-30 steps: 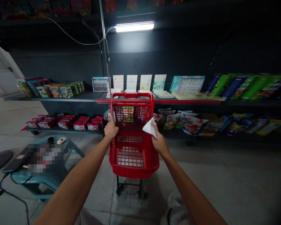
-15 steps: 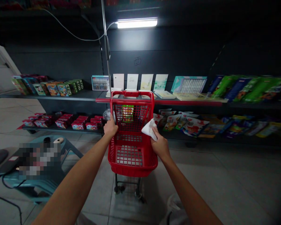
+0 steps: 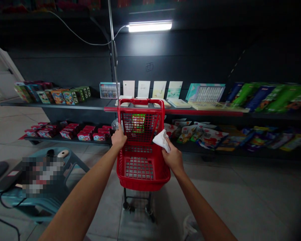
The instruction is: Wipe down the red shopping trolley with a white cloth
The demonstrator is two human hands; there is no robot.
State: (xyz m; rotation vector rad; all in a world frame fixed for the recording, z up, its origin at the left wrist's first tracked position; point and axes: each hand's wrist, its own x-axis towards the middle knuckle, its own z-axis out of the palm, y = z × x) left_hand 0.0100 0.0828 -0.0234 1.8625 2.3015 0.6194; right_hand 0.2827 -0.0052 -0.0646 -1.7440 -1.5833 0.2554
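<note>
A red shopping cart (image 3: 143, 182) with grid walls stands upright on castors in front of me. My left hand (image 3: 118, 138) is closed on the left side of its frame. In my right hand (image 3: 174, 157) I hold a white folded cloth (image 3: 162, 140), its pointed end sticking out past my thumb and fingers. That hand is at the cart's right rim; whether the palm touches the rim cannot be made out. A green snack packet (image 3: 138, 123) shows through the cart's far grid wall.
Dark shelves (image 3: 85, 106) hold small boxes, upright cards (image 3: 158, 89), marker sets and snack bags (image 3: 212, 138). A thin metal pole (image 3: 116, 75) rises by the cart's left side. A blue-grey stool (image 3: 72, 157) with items on it stands left. A lit tube lamp (image 3: 150, 26) hangs above.
The view has shifted slightly, so the shelves sit a little lower and further right. Both hands keep their places on and by the cart, and the cloth stays in my right hand.
</note>
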